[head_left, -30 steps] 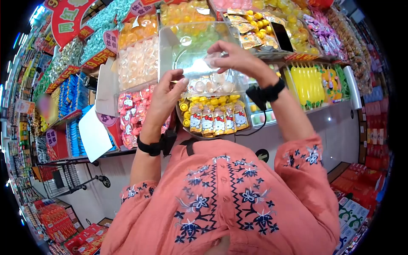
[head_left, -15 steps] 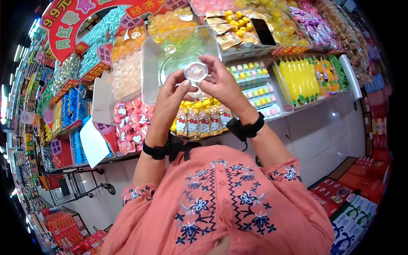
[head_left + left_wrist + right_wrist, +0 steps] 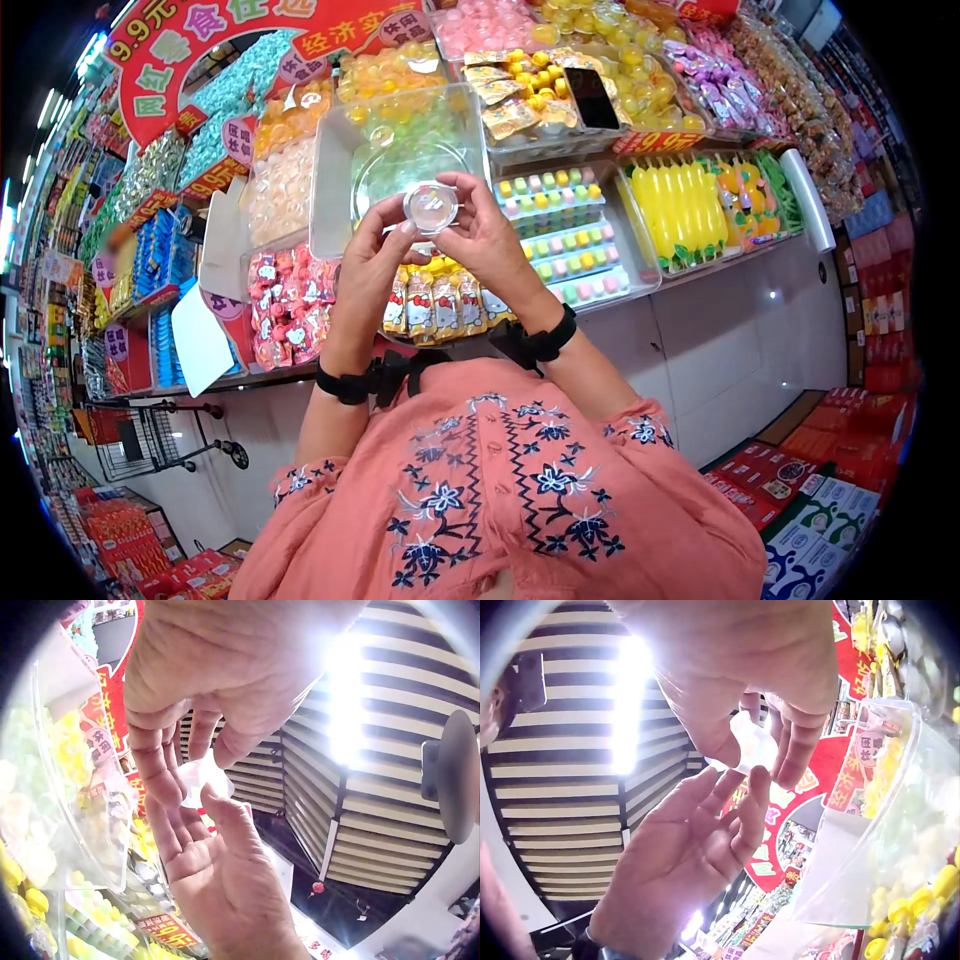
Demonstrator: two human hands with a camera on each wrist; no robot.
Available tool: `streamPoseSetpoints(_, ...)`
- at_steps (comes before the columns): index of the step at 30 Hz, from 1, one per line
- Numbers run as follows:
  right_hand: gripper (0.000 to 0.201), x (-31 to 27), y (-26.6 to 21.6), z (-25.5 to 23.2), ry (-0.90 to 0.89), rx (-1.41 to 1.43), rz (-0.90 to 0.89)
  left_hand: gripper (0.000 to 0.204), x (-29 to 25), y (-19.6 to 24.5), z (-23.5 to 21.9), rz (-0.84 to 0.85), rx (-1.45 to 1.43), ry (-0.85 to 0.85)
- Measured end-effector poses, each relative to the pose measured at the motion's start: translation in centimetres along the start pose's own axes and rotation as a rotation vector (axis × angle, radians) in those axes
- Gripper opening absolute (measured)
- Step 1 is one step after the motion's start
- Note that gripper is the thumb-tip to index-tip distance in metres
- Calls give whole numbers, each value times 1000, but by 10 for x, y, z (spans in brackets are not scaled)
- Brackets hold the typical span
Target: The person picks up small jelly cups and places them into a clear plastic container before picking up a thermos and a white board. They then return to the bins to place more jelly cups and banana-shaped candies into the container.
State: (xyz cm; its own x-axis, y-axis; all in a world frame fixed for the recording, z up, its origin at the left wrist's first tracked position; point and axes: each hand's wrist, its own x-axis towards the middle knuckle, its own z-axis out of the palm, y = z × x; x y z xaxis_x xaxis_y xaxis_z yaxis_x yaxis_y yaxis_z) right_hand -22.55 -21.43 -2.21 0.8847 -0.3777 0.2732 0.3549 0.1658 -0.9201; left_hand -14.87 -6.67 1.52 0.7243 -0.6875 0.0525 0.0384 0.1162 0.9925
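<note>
A small clear round cup point(image 3: 432, 207), like a jelly cup, is held up between both hands in the head view. My left hand point(image 3: 372, 268) pinches its left side with thumb and fingers. On the other side my right hand point(image 3: 488, 245) pinches its rim, forefinger along the top and thumb below. In the left wrist view the cup point(image 3: 204, 780) looks whitish and translucent between the fingertips. The right wrist view shows the same cup point(image 3: 751, 742), partly hidden by fingers. Behind the hands stands a clear plastic bin point(image 3: 328, 190) with green pieces low inside.
Yellow cartoon-cat packets point(image 3: 440, 305) lie just below the hands, with pink packets point(image 3: 290, 300) to the left. A rack of pastel cubes point(image 3: 570, 240) and yellow pouches point(image 3: 682, 215) are at right. A black phone point(image 3: 592, 98) rests on snack bags. A shopping cart point(image 3: 160, 445) stands lower left.
My right hand has come down from over the bin to meet the left. The cup is now between both hands, lower and nearer the body. The view has shifted slightly.
</note>
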Motion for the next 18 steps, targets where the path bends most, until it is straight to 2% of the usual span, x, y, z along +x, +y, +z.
streamPoseSetpoints(18, 54, -13, -13, 5, -2, 6, -56, 37, -16, 8, 1, 30, -13, -34)
